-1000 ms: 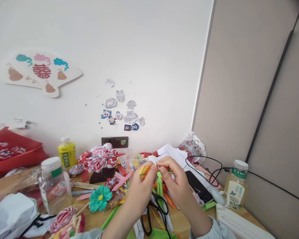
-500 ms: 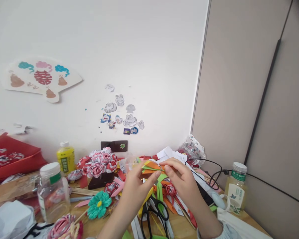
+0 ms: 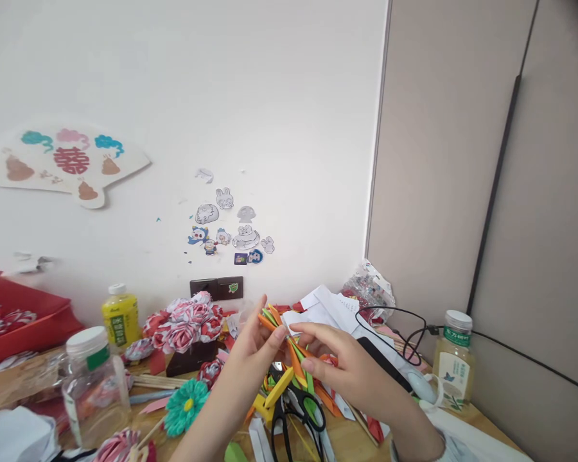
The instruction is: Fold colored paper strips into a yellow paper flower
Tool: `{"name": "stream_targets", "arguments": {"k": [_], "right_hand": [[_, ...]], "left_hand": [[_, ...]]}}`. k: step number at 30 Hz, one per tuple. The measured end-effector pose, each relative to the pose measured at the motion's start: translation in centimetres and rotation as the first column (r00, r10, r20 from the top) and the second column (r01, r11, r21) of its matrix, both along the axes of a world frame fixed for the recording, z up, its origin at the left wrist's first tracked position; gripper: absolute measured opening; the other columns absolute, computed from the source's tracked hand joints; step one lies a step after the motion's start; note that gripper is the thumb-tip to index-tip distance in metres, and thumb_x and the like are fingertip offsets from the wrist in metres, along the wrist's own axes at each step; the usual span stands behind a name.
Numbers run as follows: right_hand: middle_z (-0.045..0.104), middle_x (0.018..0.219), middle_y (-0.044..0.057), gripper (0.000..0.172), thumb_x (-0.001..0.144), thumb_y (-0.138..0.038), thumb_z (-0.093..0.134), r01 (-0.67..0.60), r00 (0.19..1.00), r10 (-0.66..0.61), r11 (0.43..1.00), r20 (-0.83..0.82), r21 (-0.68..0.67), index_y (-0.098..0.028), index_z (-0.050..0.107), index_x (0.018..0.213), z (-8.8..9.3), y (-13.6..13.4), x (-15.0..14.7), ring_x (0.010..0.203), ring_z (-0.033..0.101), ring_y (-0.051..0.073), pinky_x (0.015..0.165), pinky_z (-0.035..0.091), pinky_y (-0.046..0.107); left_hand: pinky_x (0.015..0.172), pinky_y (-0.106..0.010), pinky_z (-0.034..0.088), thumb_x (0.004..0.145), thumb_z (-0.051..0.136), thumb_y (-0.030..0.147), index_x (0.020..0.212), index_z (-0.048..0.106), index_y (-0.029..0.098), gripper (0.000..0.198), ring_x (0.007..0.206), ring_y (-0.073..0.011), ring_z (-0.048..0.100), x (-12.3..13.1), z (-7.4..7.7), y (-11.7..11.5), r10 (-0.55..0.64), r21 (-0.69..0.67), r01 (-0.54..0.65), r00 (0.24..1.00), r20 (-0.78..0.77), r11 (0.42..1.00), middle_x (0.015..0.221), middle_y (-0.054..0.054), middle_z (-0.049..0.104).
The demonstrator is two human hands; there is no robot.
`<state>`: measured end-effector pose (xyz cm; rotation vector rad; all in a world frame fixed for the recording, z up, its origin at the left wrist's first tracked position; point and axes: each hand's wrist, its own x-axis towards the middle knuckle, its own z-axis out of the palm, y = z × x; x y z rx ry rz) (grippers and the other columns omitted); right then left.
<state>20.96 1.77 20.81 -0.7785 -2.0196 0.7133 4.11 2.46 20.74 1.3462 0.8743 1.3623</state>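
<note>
Both hands meet over the middle of the table around a bundle of folded orange and green paper strips, pinched in at its middle and fanned out at both ends. My left hand grips it near the middle with thumb and fingers. From the other side, my right hand has its index finger and thumb closed at the lower half; its other fingers are partly hidden. Beneath the hands lie black-handled scissors and a yellow folded paper piece. Loose coloured paper strips spread around them.
At left stand a clear jar, a yellow bottle and a teal flower. Red-and-white paper roses sit behind. To the right are a drink bottle, a black cable and white paper sheets.
The paper bundle has turned from lying crosswise to slanting down, and its lower end now shows fanned out. My right hand has shifted lower along it. The camera view has moved slightly.
</note>
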Motion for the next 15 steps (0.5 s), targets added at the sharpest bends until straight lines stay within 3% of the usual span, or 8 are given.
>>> {"name": "stream_targets", "arguments": {"k": [2,5,9,12,15], "right_hand": [[0.059,0.106,0.004,0.04,0.087,-0.029,0.054,-0.042,0.999,0.042,0.999,-0.005,-0.029,-0.029,0.049,0.127,-0.2,0.1,0.3,0.097,0.057,0.019,0.081,0.047,0.031],[0.058,0.103,0.004,0.042,0.088,-0.032,0.052,-0.134,0.991,0.135,0.99,0.009,-0.051,-0.028,0.046,0.129,-0.3,0.4,0.7,0.088,0.058,0.017,0.076,0.048,0.03],[0.06,0.101,0.003,0.043,0.089,-0.025,0.047,-0.18,0.983,0.18,0.984,0.04,-0.016,-0.029,0.041,0.132,-0.3,0.5,0.8,0.089,0.058,0.016,0.075,0.048,0.027],[0.06,0.11,0.003,0.059,0.081,-0.011,0.049,-0.085,0.982,0.062,0.989,0.178,0.124,-0.031,0.036,0.135,-0.5,0.5,0.3,0.089,0.058,0.016,0.077,0.047,0.029],[0.061,0.109,0.005,0.068,0.073,-0.004,0.048,0.02,0.947,-0.128,0.939,0.294,0.344,-0.028,0.035,0.136,-0.7,0.8,-0.3,0.086,0.057,0.019,0.075,0.047,0.031]], "left_hand": [[0.06,-0.036,0.053,0.073,0.064,0.046,0.142,0.015,0.021,0.088,0.06,-0.0174,0.061,0.1,-0.1,0.0,-0.038,-0.018,0.039,0.998,0.044,0.999,0.075,0.001,0.059],[0.056,-0.036,0.054,0.075,0.061,0.044,0.142,0.013,0.027,0.085,0.062,-0.0184,0.063,0.0,-0.4,-0.1,-0.095,-0.036,0.099,0.99,0.101,0.994,0.081,-0.001,0.059],[0.056,-0.035,0.054,0.077,0.059,0.045,0.144,0.011,0.027,0.084,0.06,-0.0177,0.063,-0.3,-0.7,-0.1,-0.179,-0.068,0.18,0.984,0.021,0.981,0.086,-0.005,0.063],[0.059,-0.032,0.054,0.078,0.058,0.043,0.143,0.017,0.026,0.079,0.069,-0.0186,0.062,-0.5,-0.9,-0.1,-0.18,-0.047,0.176,0.978,-0.103,0.983,0.091,-0.007,0.065],[0.058,-0.029,0.052,0.079,0.058,0.039,0.142,0.024,0.026,0.073,0.073,-0.0184,0.062,-0.4,-1.1,0.1,-0.122,-0.009,0.122,0.979,-0.162,0.993,0.093,-0.007,0.064]]}}
